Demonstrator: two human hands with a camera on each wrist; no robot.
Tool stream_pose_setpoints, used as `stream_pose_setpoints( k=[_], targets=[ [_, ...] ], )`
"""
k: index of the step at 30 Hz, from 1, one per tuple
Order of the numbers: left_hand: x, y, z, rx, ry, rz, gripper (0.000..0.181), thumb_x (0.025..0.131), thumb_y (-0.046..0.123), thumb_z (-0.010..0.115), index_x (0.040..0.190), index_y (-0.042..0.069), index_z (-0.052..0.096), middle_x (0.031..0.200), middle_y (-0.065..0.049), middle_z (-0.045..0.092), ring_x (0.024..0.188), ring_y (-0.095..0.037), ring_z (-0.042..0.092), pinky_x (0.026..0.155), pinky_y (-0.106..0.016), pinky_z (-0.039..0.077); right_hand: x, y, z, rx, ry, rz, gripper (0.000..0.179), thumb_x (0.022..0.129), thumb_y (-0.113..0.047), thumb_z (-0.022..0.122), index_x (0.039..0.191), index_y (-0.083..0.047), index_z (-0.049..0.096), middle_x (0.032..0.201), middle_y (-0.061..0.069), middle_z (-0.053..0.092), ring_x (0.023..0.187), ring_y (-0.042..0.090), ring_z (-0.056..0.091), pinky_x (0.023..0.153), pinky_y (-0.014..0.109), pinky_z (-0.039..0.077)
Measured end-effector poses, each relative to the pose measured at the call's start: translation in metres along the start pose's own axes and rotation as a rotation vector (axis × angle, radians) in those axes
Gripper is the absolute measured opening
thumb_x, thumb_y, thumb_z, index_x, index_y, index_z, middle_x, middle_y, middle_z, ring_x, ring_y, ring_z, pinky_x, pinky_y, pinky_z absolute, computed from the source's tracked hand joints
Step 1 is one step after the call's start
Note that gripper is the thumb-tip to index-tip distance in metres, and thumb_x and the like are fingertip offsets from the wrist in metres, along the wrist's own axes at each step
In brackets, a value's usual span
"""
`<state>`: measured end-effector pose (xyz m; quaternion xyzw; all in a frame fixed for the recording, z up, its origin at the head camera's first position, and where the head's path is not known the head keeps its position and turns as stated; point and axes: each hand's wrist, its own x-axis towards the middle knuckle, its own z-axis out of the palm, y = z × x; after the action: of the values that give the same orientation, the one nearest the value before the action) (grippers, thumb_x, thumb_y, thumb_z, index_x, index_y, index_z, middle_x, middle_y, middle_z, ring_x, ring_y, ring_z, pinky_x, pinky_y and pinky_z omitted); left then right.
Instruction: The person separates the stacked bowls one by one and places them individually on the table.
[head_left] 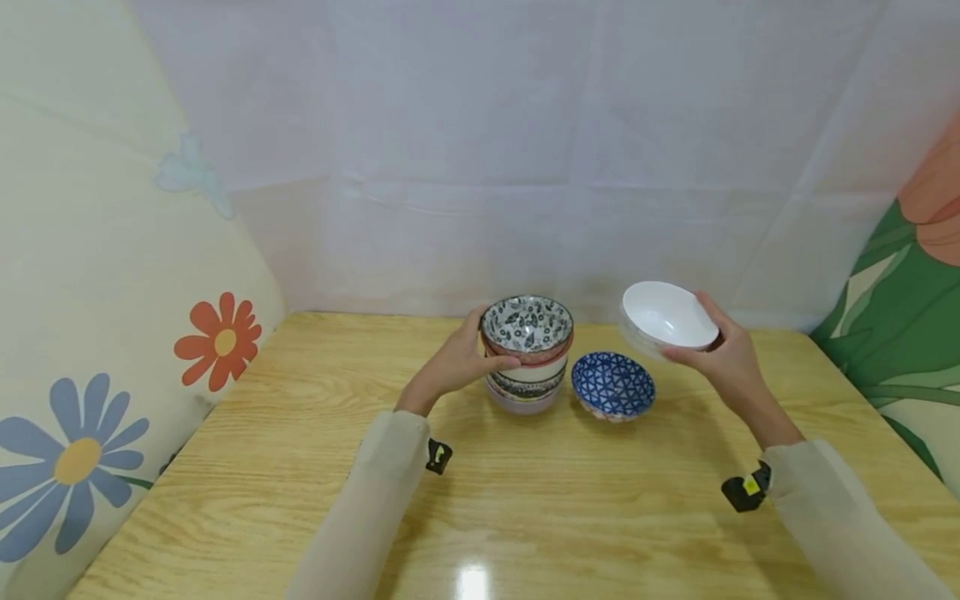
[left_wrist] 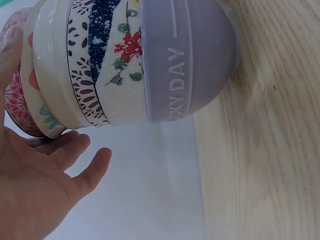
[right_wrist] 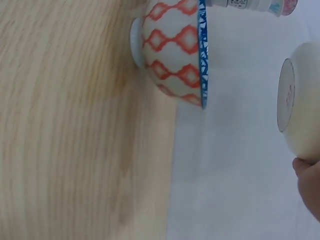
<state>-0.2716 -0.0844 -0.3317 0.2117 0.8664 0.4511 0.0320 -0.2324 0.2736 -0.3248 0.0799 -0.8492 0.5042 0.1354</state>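
A stack of nested bowls (left_wrist: pixel 170 60) rises from the table, with a lilac lettered bowl (left_wrist: pixel 200 65) at the bottom. Topmost is a bowl with a black-and-white patterned inside (head_left: pixel 528 323) and a red patterned outside. My left hand (head_left: pixel 459 358) grips this top bowl near its rim, thumb in front and fingers round the far left side. To the right, my right hand (head_left: pixel 723 354) holds a white bowl (head_left: pixel 667 315) by its right side, raised above the table and tilted. Between the hands stands a bowl (head_left: pixel 612 385), blue inside with an orange-red pattern outside (right_wrist: pixel 172 45).
The wooden table (head_left: pixel 525 508) extends in front of the bowls. A white cloth (head_left: pixel 465 167) hangs behind its far edge. Flower-printed cloths flank the table, one at the left (head_left: pixel 90 275) and another at the right (head_left: pixel 900 333).
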Motion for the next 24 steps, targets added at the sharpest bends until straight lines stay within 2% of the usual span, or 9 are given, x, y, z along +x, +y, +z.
stream_pose_setpoints(
  k=[7,19,24],
  targets=[
    [0.001,-0.001,0.0,-0.003,-0.007,-0.003,0.094,0.079,0.035,0.078,0.15,0.012,0.021,0.147,-0.013,0.039,0.138,-0.03,0.036,0.114,-0.05,0.028,-0.008,0.016,-0.008,-0.04,0.034,0.043,0.092,0.086,-0.019,0.072,0.153,-0.01,0.009,0.158,0.019,0.012,0.135,0.044,0.03,0.087,-0.002,0.035],
    [0.001,-0.001,0.001,-0.015,-0.009,-0.014,0.094,0.079,0.038,0.077,0.15,0.014,0.02,0.148,-0.011,0.038,0.138,-0.029,0.035,0.113,-0.051,0.029,-0.023,0.042,-0.019,-0.073,0.079,0.125,0.091,0.087,-0.021,0.071,0.153,-0.008,0.01,0.157,0.021,0.015,0.135,0.037,0.03,0.082,-0.004,0.033],
    [0.0,-0.002,0.001,-0.017,-0.009,-0.013,0.095,0.079,0.038,0.077,0.15,0.015,0.02,0.148,-0.01,0.038,0.138,-0.029,0.035,0.113,-0.051,0.029,-0.027,0.052,-0.024,-0.097,0.087,0.151,0.092,0.086,-0.022,0.071,0.153,-0.009,0.009,0.157,0.021,0.015,0.136,0.04,0.028,0.08,-0.005,0.031]
  ],
)
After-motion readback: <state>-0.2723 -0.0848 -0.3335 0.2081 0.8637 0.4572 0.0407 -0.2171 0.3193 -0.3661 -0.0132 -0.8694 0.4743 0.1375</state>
